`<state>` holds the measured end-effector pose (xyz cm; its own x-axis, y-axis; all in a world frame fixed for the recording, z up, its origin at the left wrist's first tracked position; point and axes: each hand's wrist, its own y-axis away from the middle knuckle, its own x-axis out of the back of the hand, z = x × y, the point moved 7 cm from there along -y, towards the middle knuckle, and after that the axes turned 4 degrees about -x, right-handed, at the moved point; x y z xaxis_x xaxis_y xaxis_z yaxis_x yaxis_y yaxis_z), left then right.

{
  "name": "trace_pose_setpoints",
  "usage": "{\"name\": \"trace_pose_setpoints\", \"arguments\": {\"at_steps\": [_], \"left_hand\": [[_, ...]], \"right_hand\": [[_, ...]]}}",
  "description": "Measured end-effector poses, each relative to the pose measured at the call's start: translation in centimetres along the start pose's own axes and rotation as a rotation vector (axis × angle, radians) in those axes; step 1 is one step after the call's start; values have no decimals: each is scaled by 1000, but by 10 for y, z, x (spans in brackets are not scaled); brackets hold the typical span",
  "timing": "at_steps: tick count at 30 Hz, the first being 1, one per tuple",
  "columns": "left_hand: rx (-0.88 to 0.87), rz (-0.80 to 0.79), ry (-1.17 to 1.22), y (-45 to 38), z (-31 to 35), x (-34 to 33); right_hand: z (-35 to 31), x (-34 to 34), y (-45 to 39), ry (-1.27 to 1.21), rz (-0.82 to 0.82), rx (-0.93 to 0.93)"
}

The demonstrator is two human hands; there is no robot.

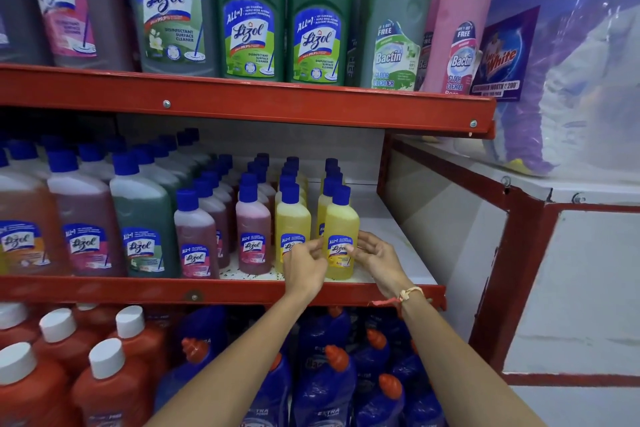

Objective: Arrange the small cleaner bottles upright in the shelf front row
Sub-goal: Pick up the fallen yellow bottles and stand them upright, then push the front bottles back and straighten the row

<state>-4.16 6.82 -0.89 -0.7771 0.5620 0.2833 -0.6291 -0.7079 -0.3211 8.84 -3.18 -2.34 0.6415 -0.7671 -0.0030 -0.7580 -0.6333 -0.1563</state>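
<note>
Hands: the left hand and right hand met on the right-most yellow bottle, the left hand's fingers curled at its label from the left, the right hand's thumb and fingers pinching its right flank; both part-closed on it, neither wrapped fully round.
Wrist: a thread band sat on the right wrist.
Bottle: it stood upright at the front edge of the middle shelf, label forward, just beside a second yellow bottle.
Step, as I judged it: squaring that bottle into the front row.
How to do it well: keep the base flat on the shelf, slide rather than lift, turn the label to the front, bring it level with its neighbours without knocking the one behind, then let go gently.
Front-row small bottles: four; two pink, two yellow.
Files behind: four files of blue caps ran back; the depth of each could not be counted.
Mid-size bottles to the left: three in front.
Shelf space: bare shelf lay to the right of the held bottle.
Top shelf: large bottles; seven showed, more were hidden behind.
</note>
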Motion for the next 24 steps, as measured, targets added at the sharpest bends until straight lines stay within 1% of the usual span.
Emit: {"name": "trace_pose_setpoints", "arguments": {"at_steps": [3,7,8,10,11,12,13,14,16,18,20,22,24], "left_hand": [[-1,14,-32,3,4,5],[6,-4,-30,9,-2,20],[11,-1,-17,11,-6,28],[9,66,4,17,-13,52],[-3,132,13,20,-16,65],[-19,212,21,25,-17,80],[-37,289,25,30,-18,95],[-41,347,32,35,-18,107],[-3,373,51,38,-20,119],[43,323,63,35,-24,122],[70,271,57,29,-26,122],[88,224,38,22,-28,122],[125,193,21,16,-34,121]], "right_hand": [[-5,-1,2,69,11,13],[-7,1,14,138,46,-24],[-9,1,20,170,95,-20],[-20,3,35,197,306,37],[-28,3,46,186,436,94],[-39,-4,58,167,525,160],[-49,-18,68,144,553,219],[-55,-36,75,138,527,254],[-56,-78,77,140,372,238],[-48,-119,72,142,180,141],[-37,-150,67,141,45,7],[-26,-168,61,202,5,-66],[-17,-175,54,260,25,-112]]}}
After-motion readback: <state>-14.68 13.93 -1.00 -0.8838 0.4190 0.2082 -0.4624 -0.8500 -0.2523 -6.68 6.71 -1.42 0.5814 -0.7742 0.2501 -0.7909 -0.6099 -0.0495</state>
